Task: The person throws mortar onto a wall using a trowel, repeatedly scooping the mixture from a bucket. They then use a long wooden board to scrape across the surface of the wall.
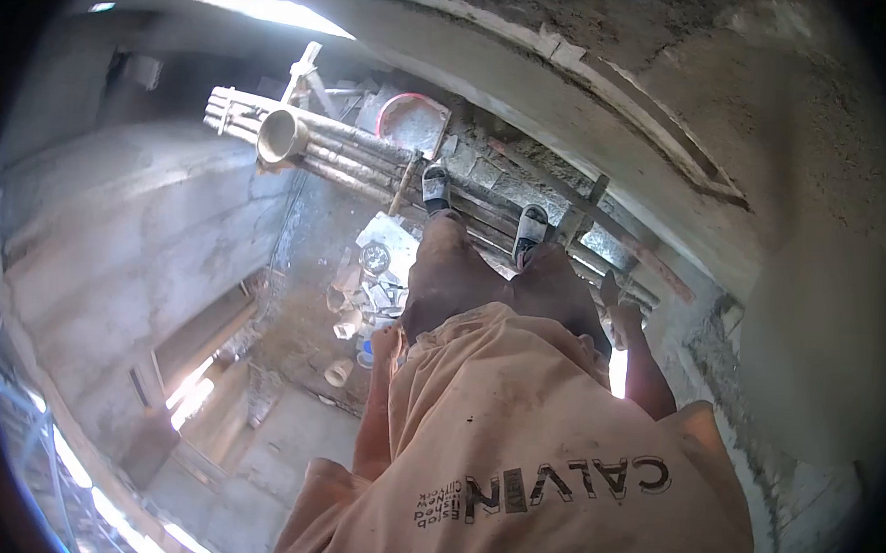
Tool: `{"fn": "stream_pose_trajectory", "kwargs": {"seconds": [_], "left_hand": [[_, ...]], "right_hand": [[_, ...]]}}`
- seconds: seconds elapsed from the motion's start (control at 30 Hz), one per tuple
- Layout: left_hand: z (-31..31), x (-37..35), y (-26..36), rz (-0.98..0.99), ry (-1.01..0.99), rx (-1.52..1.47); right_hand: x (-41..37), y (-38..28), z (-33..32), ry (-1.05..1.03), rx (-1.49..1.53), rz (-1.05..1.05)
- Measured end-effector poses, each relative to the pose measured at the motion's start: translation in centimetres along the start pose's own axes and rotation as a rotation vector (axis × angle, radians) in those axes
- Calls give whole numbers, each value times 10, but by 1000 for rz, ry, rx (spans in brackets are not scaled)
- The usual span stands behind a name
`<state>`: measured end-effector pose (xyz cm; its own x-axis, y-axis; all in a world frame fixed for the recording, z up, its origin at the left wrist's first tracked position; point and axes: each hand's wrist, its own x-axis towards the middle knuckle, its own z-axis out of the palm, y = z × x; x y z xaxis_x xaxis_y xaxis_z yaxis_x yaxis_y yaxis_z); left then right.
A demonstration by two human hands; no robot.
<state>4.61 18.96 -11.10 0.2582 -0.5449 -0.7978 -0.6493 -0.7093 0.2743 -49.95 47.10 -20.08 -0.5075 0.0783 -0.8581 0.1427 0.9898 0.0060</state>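
Note:
My right hand (622, 319) hangs beside my right thigh, closed on what looks like a trowel (610, 287), its dark pointed blade towards my feet. Down by my left hip is my left hand (387, 341); its fingers are mostly hidden from above and I cannot tell what they do. Both my feet, in sandals (531, 227), stand on a scaffold of lashed poles (354, 160). A round bucket (282, 136) sits tilted on the poles to the left. Just beyond my feet is a red-rimmed pan (413, 122) with grey material in it.
Far below the scaffold, the floor holds a pale board (389, 244), broken pieces and several containers, one a pale bucket (338, 372). A long plank (606, 225) slants past my right foot. A rough plastered wall (662, 118) rises close on the right, with a block wall (145, 221) at left.

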Motion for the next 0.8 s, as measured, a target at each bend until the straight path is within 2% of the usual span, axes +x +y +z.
{"fn": "stream_pose_trajectory", "kwargs": {"seconds": [0.07, 0.13, 0.17, 0.2, 0.23, 0.27, 0.3, 0.33, 0.37, 0.43, 0.5, 0.57, 0.63, 0.67, 0.73, 0.77, 0.8], "left_hand": [[-25, 22, -7, -60, -22, 9], [-49, 51, 3, -106, -55, 16], [-61, 67, 12, -120, -69, 23], [-72, 83, 31, -124, -79, 30], [-84, 99, 50, -116, -78, 46], [-97, 121, 70, -99, -79, 59], [-107, 136, 101, -73, -81, 88], [-117, 149, 135, -49, -75, 128], [-126, 159, 172, -26, -69, 169], [-140, 186, 235, 77, -87, 209], [-146, 196, 302, 176, -126, 276], [-142, 203, 359, 278, -205, 360], [-126, 199, 403, 357, -207, 521], [-110, 172, 421, 423, -191, 584], [-83, 145, 434, 553, -232, 592], [-74, 132, 435, 731, -317, 721], [-60, 121, 435, 624, -290, 707]], "right_hand": [[-37, -4, 18, 72, 22, -58], [-122, -61, 2, -51, 71, 42], [-125, -66, 18, 89, 69, -41], [-146, -87, 19, 16, 167, -3], [-72, -30, 77, 178, 97, -92], [-123, -94, 55, 99, 67, -19], [-129, -113, 63, 123, 97, -32], [-120, -118, 81, 87, 272, 40], [-120, -129, 93, 187, 291, -147], [-140, -164, 92, 53, 454, 32], [-143, -163, 115, 238, 369, -151], [-131, -151, 150, 266, 601, -24], [-139, -146, 144, 170, 643, 110], [-141, -139, 144, 113, 664, 169], [-102, -106, 195, 167, 643, 297], [-86, -90, 218, 191, 619, 354], [-81, -75, 222, 72, 741, 414]]}}
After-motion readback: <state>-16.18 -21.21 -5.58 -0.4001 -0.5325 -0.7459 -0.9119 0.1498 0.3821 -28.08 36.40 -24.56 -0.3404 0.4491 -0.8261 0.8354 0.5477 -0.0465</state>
